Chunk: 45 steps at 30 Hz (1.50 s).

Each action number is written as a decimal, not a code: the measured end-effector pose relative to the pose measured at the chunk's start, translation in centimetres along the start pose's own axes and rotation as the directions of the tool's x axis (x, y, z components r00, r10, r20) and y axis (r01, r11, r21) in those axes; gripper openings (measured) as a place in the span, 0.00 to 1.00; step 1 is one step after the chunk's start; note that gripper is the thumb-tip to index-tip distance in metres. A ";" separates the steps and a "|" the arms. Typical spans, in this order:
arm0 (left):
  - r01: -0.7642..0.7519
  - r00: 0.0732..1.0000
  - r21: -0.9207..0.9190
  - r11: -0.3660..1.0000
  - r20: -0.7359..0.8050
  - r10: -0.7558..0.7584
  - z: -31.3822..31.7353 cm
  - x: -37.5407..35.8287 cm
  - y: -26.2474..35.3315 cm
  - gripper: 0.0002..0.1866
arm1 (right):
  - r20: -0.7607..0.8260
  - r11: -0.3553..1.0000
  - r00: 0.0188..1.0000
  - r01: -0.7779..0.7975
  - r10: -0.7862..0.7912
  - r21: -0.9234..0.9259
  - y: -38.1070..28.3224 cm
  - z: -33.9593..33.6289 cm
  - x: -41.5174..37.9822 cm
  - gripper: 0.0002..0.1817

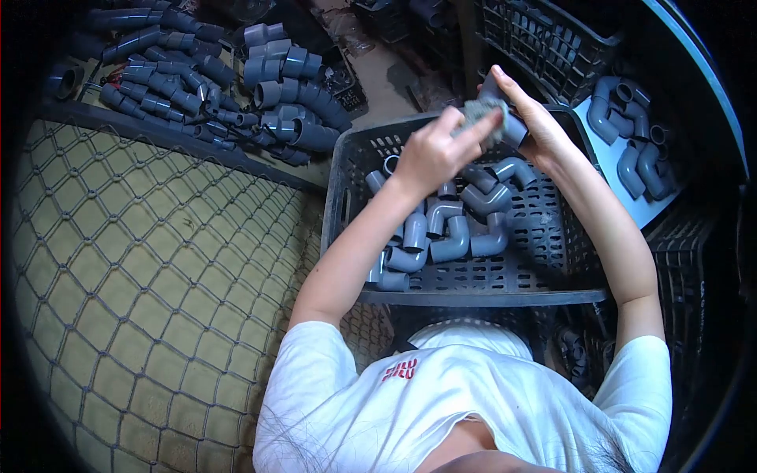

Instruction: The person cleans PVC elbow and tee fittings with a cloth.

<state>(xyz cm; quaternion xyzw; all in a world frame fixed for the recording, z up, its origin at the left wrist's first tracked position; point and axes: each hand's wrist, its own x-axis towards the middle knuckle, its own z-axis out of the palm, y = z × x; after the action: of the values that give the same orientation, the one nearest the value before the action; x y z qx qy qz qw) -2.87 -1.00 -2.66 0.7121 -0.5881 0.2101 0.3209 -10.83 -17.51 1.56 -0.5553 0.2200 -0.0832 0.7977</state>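
Observation:
My left hand (434, 154) pinches a crumpled grey-green cloth (482, 118) and presses it against a grey plastic pipe elbow (515, 131). Around that elbow my right hand (540, 126) is closed, with the thumb or a finger reaching up along it. Part of the fitting is hidden by the cloth and fingers. Both hands are above the far side of a black slotted crate (473, 299). Several loose grey pipe elbows (451, 240) lie in the crate, mostly in its left and middle parts.
At the upper left, rows of grey pipe fittings (288, 67) are piled up. Wire mesh (150, 260) covers the left side. More elbows (643, 169) rest on a white board (597, 146) at the right. Another black crate (544, 47) stands at the back.

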 end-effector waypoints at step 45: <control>-0.030 0.994 0.133 0.991 -0.103 0.044 0.3 0.9 0.5 0.36 | -0.004 0.998 1.000 0.028 -0.028 -0.052 -0.3 1.1 -1.2 0.39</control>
<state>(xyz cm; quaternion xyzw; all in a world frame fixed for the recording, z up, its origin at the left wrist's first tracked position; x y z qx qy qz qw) -3.14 -1.87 -2.15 0.7086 -0.5681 0.2918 0.3001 -11.39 -16.26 2.43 -0.5786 0.2161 -0.0901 0.7813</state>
